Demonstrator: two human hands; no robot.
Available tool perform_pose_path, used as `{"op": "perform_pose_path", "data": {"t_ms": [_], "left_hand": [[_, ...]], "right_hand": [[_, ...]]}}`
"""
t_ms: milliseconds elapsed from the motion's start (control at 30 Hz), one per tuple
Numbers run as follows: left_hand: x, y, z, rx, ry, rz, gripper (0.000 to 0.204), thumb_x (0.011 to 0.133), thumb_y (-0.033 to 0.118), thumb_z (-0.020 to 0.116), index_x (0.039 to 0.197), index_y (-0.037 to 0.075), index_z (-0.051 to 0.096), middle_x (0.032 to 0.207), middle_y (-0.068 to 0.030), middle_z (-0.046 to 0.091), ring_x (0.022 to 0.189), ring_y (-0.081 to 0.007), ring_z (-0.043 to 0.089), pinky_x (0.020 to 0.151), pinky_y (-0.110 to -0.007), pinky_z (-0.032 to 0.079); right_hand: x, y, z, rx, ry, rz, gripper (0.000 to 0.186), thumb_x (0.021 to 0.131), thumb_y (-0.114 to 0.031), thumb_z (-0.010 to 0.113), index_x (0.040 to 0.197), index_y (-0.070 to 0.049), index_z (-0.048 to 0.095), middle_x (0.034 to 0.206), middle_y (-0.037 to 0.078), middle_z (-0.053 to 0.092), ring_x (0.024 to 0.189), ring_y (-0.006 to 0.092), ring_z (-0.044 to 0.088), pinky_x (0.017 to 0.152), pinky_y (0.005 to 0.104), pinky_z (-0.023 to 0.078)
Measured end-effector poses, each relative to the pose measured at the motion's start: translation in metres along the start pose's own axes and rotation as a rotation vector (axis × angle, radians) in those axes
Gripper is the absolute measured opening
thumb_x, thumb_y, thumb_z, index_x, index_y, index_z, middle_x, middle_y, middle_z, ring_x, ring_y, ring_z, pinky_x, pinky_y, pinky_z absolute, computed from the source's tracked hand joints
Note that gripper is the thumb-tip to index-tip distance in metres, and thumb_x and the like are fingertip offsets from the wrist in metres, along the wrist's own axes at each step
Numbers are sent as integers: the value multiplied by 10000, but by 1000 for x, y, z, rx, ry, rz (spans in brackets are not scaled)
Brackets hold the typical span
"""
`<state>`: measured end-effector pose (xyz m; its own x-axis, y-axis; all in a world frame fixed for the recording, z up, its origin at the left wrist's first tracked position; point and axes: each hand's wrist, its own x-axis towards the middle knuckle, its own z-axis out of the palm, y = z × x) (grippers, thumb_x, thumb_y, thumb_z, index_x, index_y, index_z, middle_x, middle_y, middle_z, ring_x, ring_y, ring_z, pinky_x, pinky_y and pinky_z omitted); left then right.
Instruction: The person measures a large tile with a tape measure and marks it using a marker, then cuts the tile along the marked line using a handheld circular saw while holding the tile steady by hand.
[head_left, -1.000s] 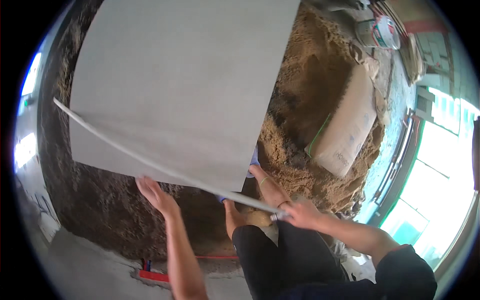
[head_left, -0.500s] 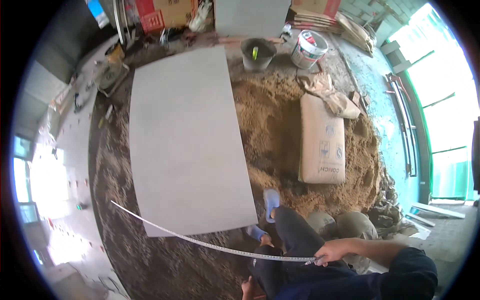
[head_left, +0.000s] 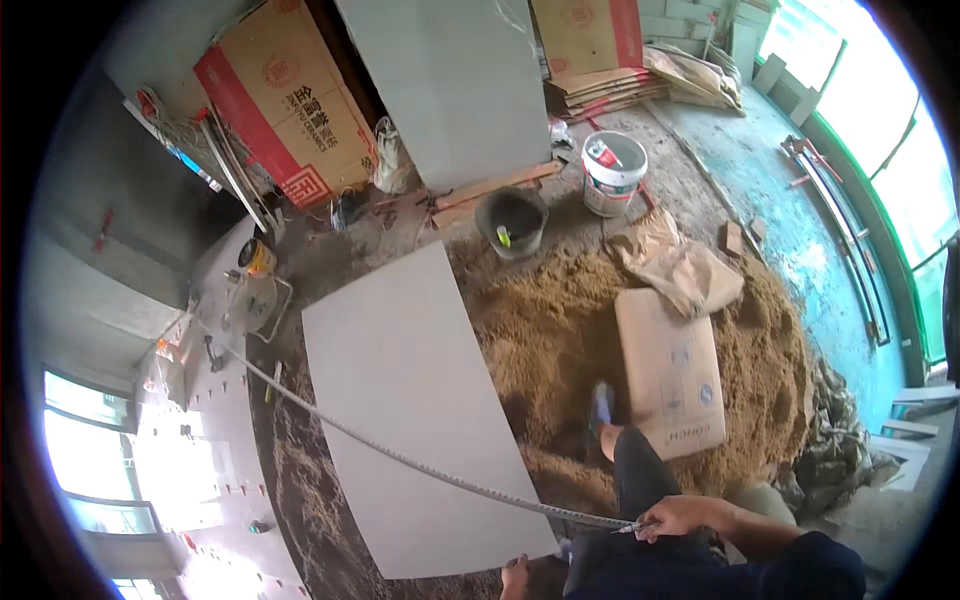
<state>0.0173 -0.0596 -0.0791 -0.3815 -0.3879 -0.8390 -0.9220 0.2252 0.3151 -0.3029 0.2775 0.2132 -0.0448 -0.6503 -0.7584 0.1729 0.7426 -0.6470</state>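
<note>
Evidently, the right hand (head_left: pixel 672 517) is closed around one end of a pale tape (head_left: pixel 440 475), its graduations too small to read. Tape crosses the grey slab (head_left: pixel 420 360) from near the lower right corner past the left edge; contact unclear. Left hand (head_left: pixel 514 578), cut off below, meets the slab's bottom edge; grip cannot be told. Sack (head_left: pixel 670 370) and carton (head_left: pixel 290 100) bear print.
</note>
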Motion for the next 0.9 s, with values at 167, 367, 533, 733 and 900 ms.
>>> {"op": "perform_pose_path", "data": {"t_ms": [167, 367, 533, 733, 900], "left_hand": [[-13, 206, -27, -484, -102, -174, 270, 904, 281, 563, 936, 22, 629, 723, -44, 620, 622, -117, 578, 621, -289, 485], [-19, 269, -57, -101, -105, 198, 243, 889, 177, 513, 1091, 62, 584, 960, -43, 657, 850, -197, 645, 718, -336, 525], [-44, 351, -67, 124, -15, 215, 337, 874, 300, 506, 1095, 63, 600, 902, -158, 660, 846, -359, 635, 703, -456, 507], [-81, 373, -79, -485, 264, -200, 435, 858, 435, 602, 972, 24, 685, 791, -103, 682, 738, -198, 638, 677, -353, 503], [-47, 386, -47, -543, 204, -213, 469, 842, 447, 599, 955, 0, 688, 854, -177, 689, 829, -293, 666, 761, -399, 506]], "right_hand": [[-46, -24, -123, -19, 186, 26, 362, 922, -404, 547, 1032, -76, 655, 847, 64, 697, 811, 213, 654, 718, 339, 481], [-100, -98, -249, -85, 336, -31, 265, 884, -335, 618, 951, -92, 698, 811, 67, 693, 708, 171, 643, 627, 319, 487], [-125, -94, -322, 103, 517, -185, 131, 832, -92, 652, 885, 26, 667, 754, 86, 674, 634, 145, 623, 590, 303, 482], [-123, -158, -366, -15, 644, -292, 103, 869, -90, 622, 886, 11, 633, 756, 65, 632, 659, 143, 599, 602, 276, 468], [-100, -155, -407, 42, 778, -274, 141, 887, -123, 606, 962, -8, 575, 758, 32, 582, 654, 115, 550, 622, 259, 452]]}}
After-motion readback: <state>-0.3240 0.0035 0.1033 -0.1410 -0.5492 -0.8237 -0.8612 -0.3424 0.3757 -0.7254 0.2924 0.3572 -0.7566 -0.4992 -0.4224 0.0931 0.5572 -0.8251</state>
